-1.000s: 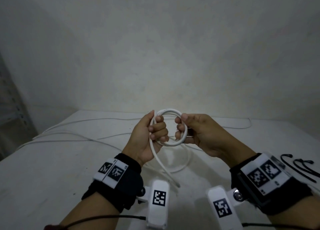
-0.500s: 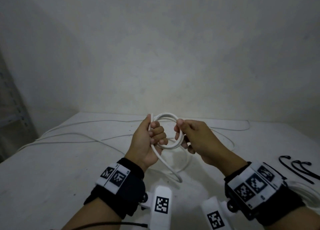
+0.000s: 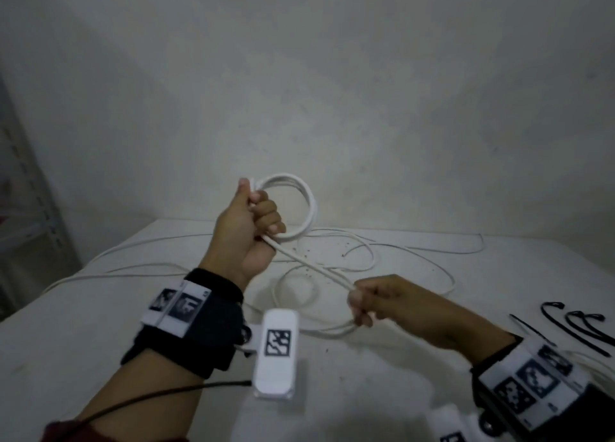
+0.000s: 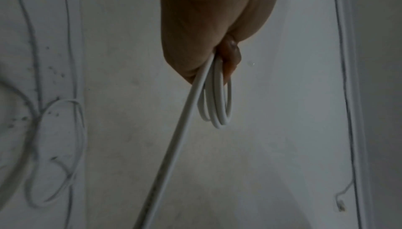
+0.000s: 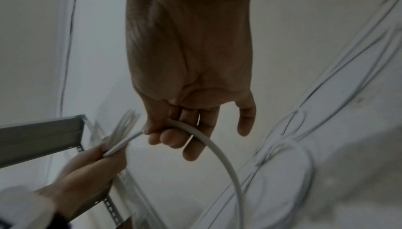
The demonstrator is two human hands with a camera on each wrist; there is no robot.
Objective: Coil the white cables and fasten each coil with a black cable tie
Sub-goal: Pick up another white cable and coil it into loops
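A left hand (image 3: 248,228) grips a coil of white cable (image 3: 299,205) raised above the surface (image 3: 83,325); the right hand (image 3: 376,303) pinches its trailing length; black cable ties (image 3: 572,325) lie nearby

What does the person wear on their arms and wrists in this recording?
Both hands are bare. The left wrist carries a wide black strap with white plates printed with black square-pattern markers, and a white camera block bearing another such marker. A thin black wire trails along the forearm, and a dark red sleeve edge shows. The right wrist has a matching black strap with marker plates.
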